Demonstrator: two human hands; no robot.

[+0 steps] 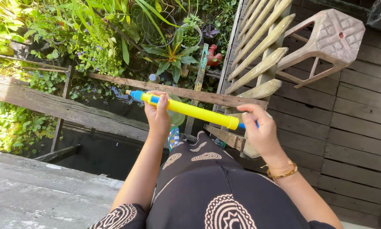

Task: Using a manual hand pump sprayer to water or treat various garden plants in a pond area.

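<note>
while the left hand (157, 114) grips the yellow tube (189, 110), the right hand (260, 129) pinches its blue handle (242, 126).

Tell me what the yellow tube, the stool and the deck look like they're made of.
Yellow tube: likely plastic, smooth and glossy with bright uniform colour and blue ends. Stool: probably moulded plastic, matte beige with a patterned seat. Deck: wood, dark weathered planks with visible gaps.

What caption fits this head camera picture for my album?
Two hands, left hand and right hand, hold a yellow tube squirter above garden plants.
</note>
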